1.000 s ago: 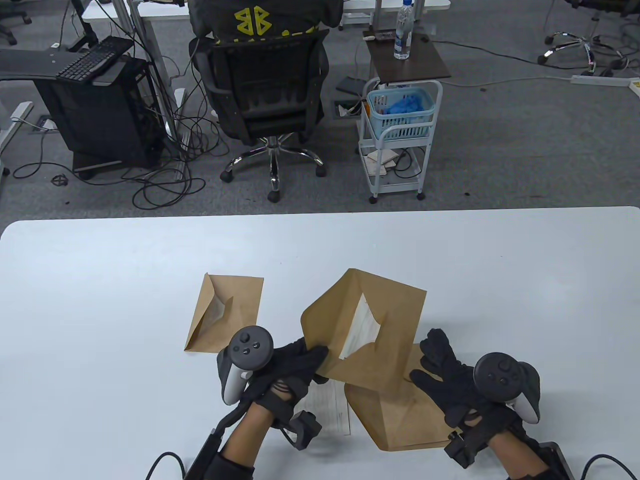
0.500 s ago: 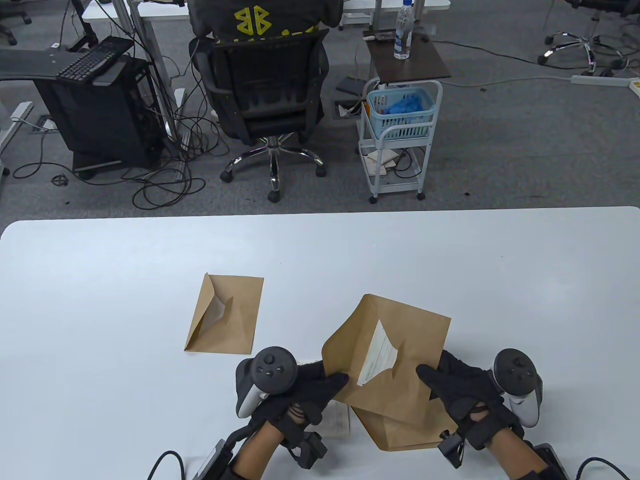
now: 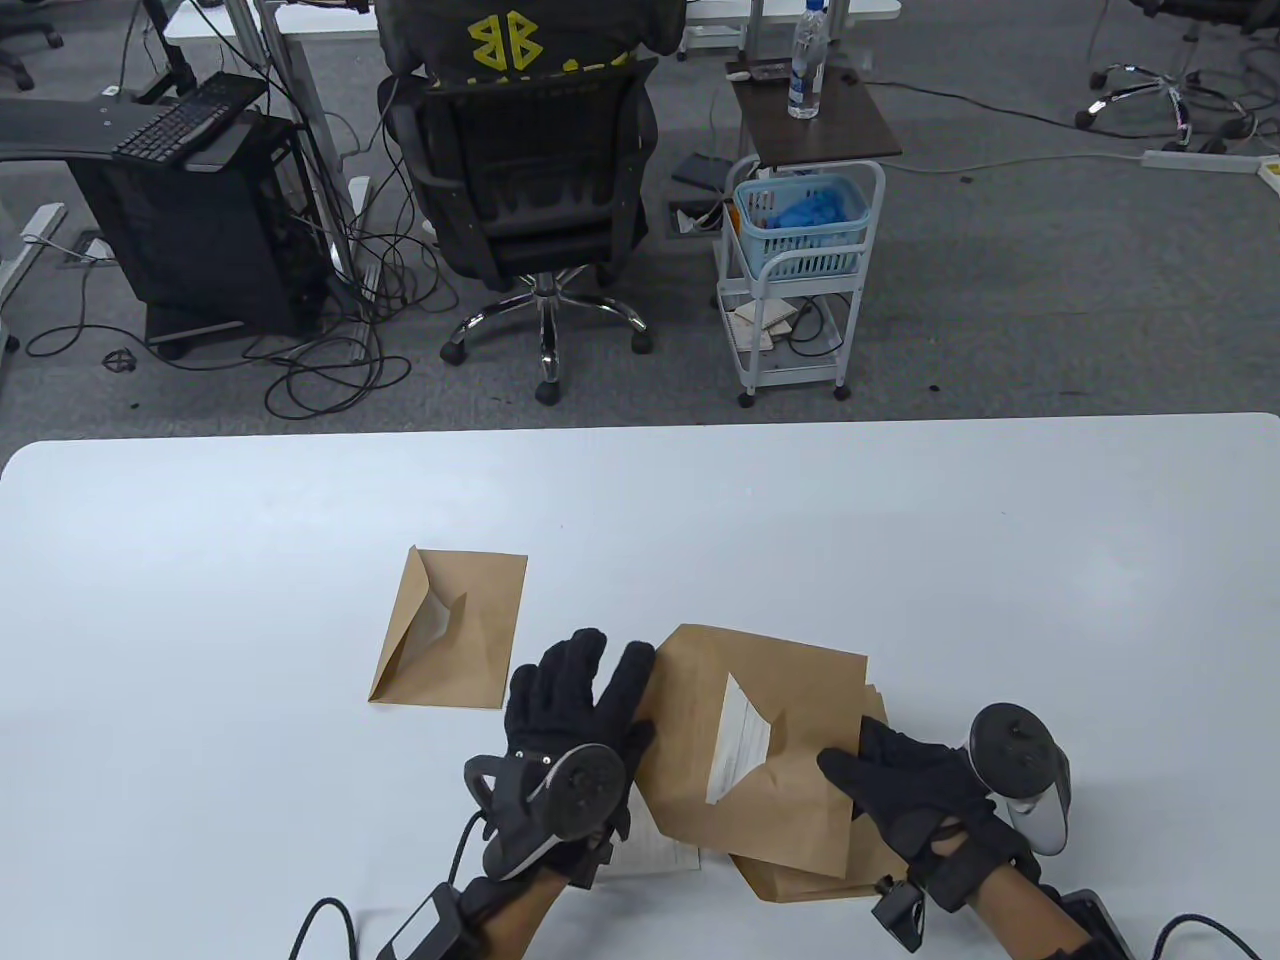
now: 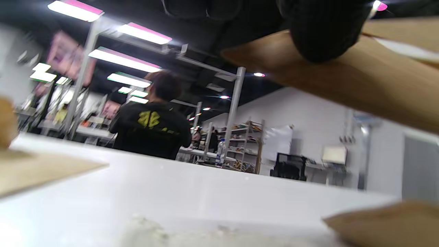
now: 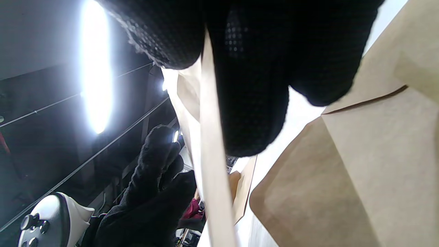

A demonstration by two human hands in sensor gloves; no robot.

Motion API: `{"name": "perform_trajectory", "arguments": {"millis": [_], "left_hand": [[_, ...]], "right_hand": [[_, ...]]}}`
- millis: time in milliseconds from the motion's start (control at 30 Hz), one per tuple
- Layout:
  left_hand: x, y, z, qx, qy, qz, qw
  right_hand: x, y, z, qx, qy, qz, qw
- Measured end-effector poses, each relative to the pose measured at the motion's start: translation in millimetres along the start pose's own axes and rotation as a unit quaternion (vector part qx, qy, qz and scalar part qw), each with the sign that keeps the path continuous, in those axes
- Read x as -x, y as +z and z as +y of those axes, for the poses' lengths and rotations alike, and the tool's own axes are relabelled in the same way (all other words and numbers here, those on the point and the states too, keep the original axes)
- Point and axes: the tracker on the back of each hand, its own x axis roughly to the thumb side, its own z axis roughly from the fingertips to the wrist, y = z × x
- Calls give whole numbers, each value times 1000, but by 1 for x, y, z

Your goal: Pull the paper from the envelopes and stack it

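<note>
The right hand (image 3: 915, 790) pinches the top envelope's (image 3: 760, 745) right edge; the left hand (image 3: 575, 710), fingers spread apart, touches its left edge. Three brown envelopes show: this one, one beneath it (image 3: 810, 880), one lying well left (image 3: 450, 630). A printed sheet (image 3: 660, 855) peeks from under the top envelope.

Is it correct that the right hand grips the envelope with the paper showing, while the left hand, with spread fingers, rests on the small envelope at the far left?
Not quite. The table view shows the left hand, fingers spread, beside the same envelope that the right hand grips. The small envelope lies apart, untouched.
</note>
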Motion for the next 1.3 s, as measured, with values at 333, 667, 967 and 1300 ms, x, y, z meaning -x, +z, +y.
{"name": "perform_trajectory", "arguments": {"millis": [333,667,967,1300], "left_hand": [[-40,8,-4,62,63,-63,994],[-15,2,-15,140,337,12,931],[-5,-3,-21,151,404,81,899],[7,-5,-17,129,359,86,920]], "right_hand": [[5,0,4,-35,-79,3,996],[4,-2,11,-90,-111,-22,989],[-4,-1,16,-99,-37,-44,993],[-4,-1,14,-62,2,-43,997]]}}
